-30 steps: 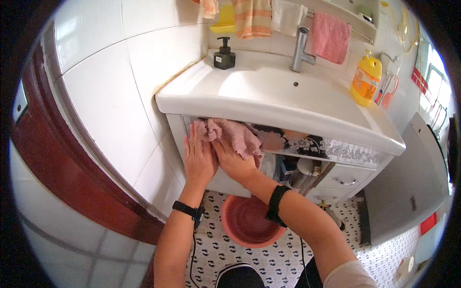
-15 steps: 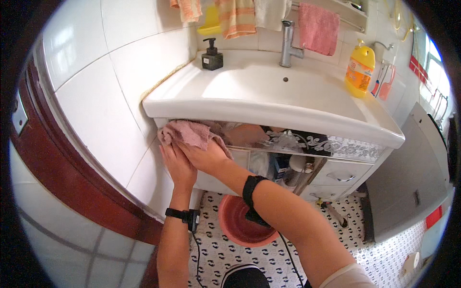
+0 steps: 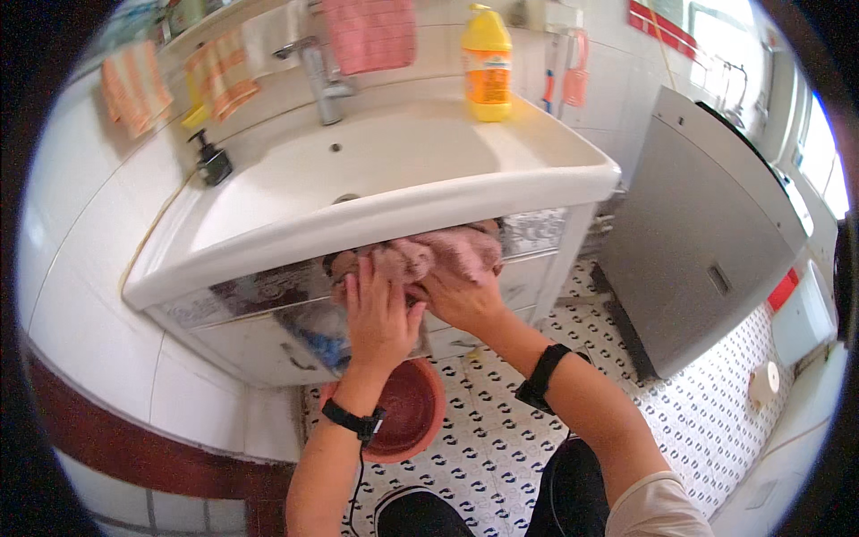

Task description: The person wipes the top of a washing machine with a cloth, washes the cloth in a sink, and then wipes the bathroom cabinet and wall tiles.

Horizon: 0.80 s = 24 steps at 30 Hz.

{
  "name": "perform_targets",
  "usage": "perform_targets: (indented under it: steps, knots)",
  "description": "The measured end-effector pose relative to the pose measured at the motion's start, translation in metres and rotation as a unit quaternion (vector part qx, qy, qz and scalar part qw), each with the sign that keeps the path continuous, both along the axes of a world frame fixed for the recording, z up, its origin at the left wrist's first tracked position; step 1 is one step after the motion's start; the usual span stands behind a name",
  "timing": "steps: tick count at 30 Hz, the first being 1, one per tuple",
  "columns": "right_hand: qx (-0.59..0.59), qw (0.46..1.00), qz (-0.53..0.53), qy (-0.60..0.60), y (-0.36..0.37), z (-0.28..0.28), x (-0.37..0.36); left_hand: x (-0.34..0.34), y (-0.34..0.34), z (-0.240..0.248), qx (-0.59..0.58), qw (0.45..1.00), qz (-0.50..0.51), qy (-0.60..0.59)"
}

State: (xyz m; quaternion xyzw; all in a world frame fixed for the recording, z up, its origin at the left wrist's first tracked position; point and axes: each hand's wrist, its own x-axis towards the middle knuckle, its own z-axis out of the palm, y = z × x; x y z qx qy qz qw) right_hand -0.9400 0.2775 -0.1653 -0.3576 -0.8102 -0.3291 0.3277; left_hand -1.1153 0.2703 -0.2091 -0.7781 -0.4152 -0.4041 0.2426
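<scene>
A dusty-pink cloth (image 3: 452, 255) is bunched against the patterned strip (image 3: 268, 288) along the front of the white vanity cabinet, just under the basin's lip. My right hand (image 3: 465, 300) holds the cloth from below and presses it to the strip; part of its fingers is hidden in the folds. Beside it, my left hand (image 3: 383, 313) has its fingers stretched upward and spread, their tips touching the cloth's left part. Behind the left hand, an open cabinet section shows plastic-wrapped items (image 3: 322, 333).
A reddish basin (image 3: 407, 412) stands on the floor below my hands. On the white sink (image 3: 429, 152) are a dark soap pump (image 3: 212, 163) and a yellow bottle (image 3: 488, 76). A grey appliance (image 3: 693, 237) stands to the right. Towels (image 3: 369, 36) hang behind the faucet (image 3: 322, 85).
Both hands and the cloth have moved from the strip's left end toward its right end. The left hand's fingers have spread apart. My view has turned to the right.
</scene>
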Motion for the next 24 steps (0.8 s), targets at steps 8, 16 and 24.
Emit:
perform_targets:
  steps: [8, 16, 24]
  knots:
    - [0.014, 0.978, -0.145, 0.150, -0.001, -0.051, 0.147, 0.185, -0.001, 0.023, -0.011, 0.993, -0.052, 0.107]
    - [0.002, 0.955, -0.170, 0.243, 0.000, -0.101, 0.158, 0.206, -0.008, -0.003, -0.018, 0.980, -0.032, 0.195]
    - [-0.021, 0.961, -0.113, 0.253, -0.002, -0.064, 0.161, 0.205, -0.010, 0.023, -0.067, 0.982, -0.072, 0.161]
